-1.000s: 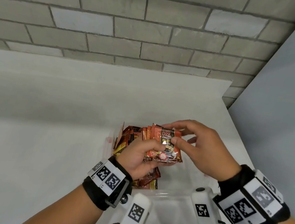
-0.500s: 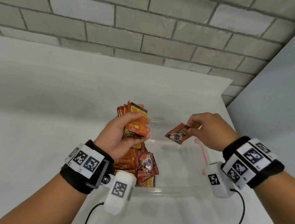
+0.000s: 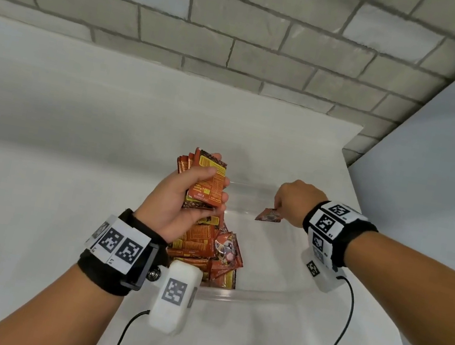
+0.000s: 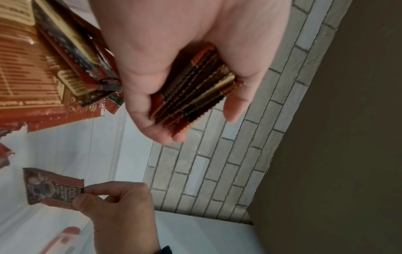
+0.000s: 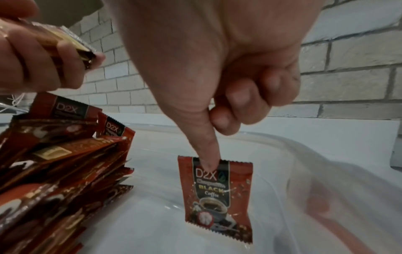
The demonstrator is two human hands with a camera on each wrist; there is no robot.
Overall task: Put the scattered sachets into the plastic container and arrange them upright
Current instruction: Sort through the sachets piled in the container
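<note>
My left hand grips a stack of several red coffee sachets above the clear plastic container; the stack's edges show between fingers and thumb. My right hand pinches one red sachet by its top edge and holds it hanging upright inside the container's right part. In the right wrist view that single sachet hangs from thumb and forefinger just above the container floor. More sachets lie leaning in a heap at the container's left side.
The container sits on a white table near its right edge. A grey brick wall runs behind and a pale panel stands to the right. Cables trail from both wrist cameras at the near edge.
A second ago both hands held the bundle together. The right hand drew one sachet off to the right and lowered it into the container; the left hand lifted the rest.
</note>
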